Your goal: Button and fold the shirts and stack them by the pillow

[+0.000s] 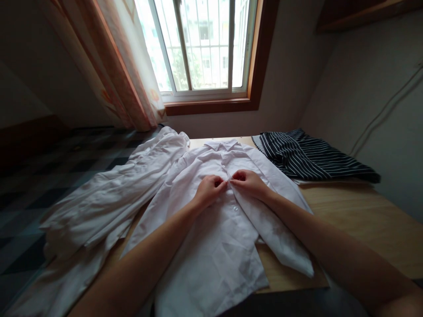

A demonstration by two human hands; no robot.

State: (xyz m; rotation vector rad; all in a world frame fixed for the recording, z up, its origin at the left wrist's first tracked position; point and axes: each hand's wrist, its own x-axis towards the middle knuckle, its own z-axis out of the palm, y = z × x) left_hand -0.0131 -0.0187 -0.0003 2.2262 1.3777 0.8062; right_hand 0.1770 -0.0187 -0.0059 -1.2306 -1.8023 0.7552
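Note:
A white button-up shirt (pixel 211 246) lies front up on the wooden table, its collar (pixel 222 144) toward the window. Both hands meet at its front opening, around mid-chest. With fingertips pinched, my left hand (pixel 209 188) grips the shirt's front edge. My right hand (pixel 248 182) pinches the opposite edge, close beside the left. Any button between the fingertips is too small to make out. Below the hands a white button (pixel 235 208) shows on the placket. The lower right front panel (pixel 271 229) is folded outward, and its corner points toward me.
Another white garment (pixel 115 198) lies rumpled on the left, partly over a dark checked bed cover (pixel 29 189). A black-and-white striped garment (pixel 310 154) rests at the table's back right. The wooden table (pixel 357 215) extends right. Behind are a window (pixel 205 48) and a curtain (pixel 115 66).

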